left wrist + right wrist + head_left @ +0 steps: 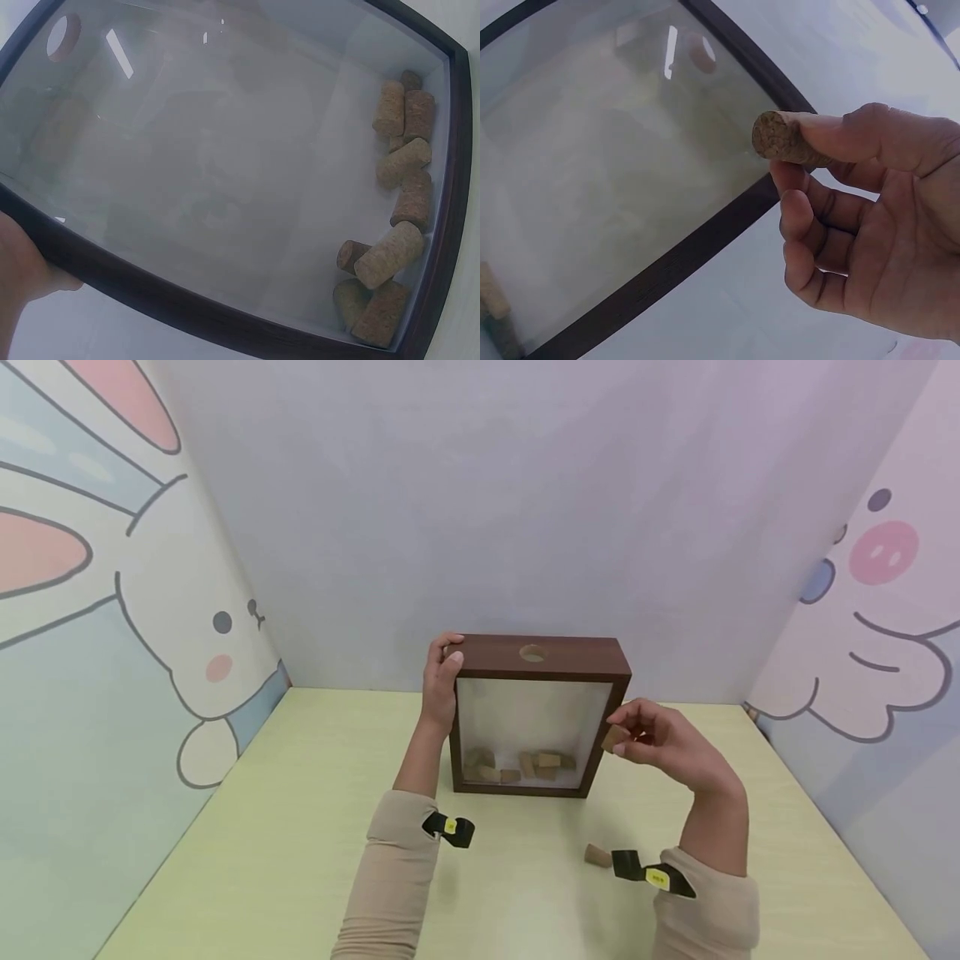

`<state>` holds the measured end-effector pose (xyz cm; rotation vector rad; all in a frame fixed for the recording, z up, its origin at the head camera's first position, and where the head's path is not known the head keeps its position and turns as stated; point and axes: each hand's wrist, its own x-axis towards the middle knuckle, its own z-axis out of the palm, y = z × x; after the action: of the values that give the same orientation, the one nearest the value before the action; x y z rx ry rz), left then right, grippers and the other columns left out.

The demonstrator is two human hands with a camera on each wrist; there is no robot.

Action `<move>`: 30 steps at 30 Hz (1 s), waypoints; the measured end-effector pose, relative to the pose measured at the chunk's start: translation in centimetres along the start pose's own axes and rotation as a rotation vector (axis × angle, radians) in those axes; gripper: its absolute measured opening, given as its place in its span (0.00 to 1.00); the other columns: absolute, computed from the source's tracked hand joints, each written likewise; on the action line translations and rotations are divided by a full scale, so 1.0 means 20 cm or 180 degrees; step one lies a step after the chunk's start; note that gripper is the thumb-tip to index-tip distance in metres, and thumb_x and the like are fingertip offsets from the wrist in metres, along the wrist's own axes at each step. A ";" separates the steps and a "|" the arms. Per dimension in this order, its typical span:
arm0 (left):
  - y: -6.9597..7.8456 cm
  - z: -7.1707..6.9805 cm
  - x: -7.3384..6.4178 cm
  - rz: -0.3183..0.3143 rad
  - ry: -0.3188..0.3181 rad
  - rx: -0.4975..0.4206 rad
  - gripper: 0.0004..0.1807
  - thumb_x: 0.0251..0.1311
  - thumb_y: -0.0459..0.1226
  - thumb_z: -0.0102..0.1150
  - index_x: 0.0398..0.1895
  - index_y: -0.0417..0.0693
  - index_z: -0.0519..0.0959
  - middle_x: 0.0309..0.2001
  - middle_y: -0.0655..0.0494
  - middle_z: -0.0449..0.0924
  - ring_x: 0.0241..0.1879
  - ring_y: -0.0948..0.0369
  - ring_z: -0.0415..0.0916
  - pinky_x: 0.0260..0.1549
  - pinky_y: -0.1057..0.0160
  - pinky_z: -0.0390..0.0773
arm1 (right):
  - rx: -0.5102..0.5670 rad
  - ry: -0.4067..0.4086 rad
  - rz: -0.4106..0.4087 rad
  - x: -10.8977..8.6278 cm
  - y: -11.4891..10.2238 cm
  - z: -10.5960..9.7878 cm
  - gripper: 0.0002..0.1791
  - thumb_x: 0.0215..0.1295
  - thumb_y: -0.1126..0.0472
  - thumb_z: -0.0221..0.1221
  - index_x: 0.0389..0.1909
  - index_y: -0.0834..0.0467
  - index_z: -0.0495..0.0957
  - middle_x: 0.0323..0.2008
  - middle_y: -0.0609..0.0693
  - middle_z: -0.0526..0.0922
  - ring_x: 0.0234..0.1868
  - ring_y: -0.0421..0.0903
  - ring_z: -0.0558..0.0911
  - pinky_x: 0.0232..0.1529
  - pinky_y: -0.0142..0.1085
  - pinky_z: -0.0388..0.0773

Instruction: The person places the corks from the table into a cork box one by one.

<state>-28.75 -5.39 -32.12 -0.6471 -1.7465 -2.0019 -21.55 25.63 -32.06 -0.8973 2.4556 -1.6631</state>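
Observation:
A dark brown wooden box frame point(542, 792) with a clear front stands upright on the table, a round hole point(533, 653) in its top. Several corks point(550, 761) lie along its bottom inside, seen closer in the left wrist view as a row of corks point(390, 255). My left hand point(442, 681) grips the box's upper left corner, thumb on the front side. Between thumb and fingers my right hand point(663, 743) pinches a cork point(780, 137), just beside the box's right edge and below the level of the hole.
One loose cork point(597, 856) lies on the pale yellow table point(300, 860), in front of the box and near the right wrist strap. A plain light wall point(480, 510) rises behind, with cartoon-printed panels point(847, 610) at both sides.

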 end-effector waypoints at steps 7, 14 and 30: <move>0.00 0.00 0.00 -0.0003 -0.0006 -0.0002 0.25 0.59 0.40 0.39 0.54 0.30 0.61 0.61 0.40 0.56 0.59 0.57 0.53 0.54 0.54 0.52 | -0.0169 -0.0020 -0.0110 0.04 -0.09 -0.05 0.14 0.59 0.74 0.58 0.45 0.67 0.70 0.31 0.59 0.72 0.35 0.49 0.77 0.33 0.35 0.74; 0.00 0.00 0.00 -0.0001 0.0004 0.0002 0.24 0.59 0.40 0.39 0.54 0.30 0.62 0.60 0.46 0.58 0.58 0.57 0.53 0.54 0.55 0.53 | -0.0288 -0.0113 -0.0312 0.09 -0.20 -0.10 0.13 0.59 0.76 0.56 0.45 0.67 0.70 0.35 0.59 0.76 0.35 0.48 0.79 0.34 0.33 0.75; -0.08 -0.02 0.02 0.0000 0.0001 0.0005 0.26 0.58 0.44 0.42 0.55 0.34 0.63 0.61 0.48 0.58 0.59 0.58 0.54 0.54 0.54 0.53 | -0.0456 -0.0251 -0.0513 0.26 -0.35 -0.18 0.13 0.59 0.75 0.57 0.45 0.66 0.71 0.35 0.59 0.78 0.33 0.57 0.77 0.33 0.34 0.75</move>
<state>-29.96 -5.61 -33.19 -0.6463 -1.7476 -2.0002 -24.11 24.31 -23.13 -1.1834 2.5357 -1.4770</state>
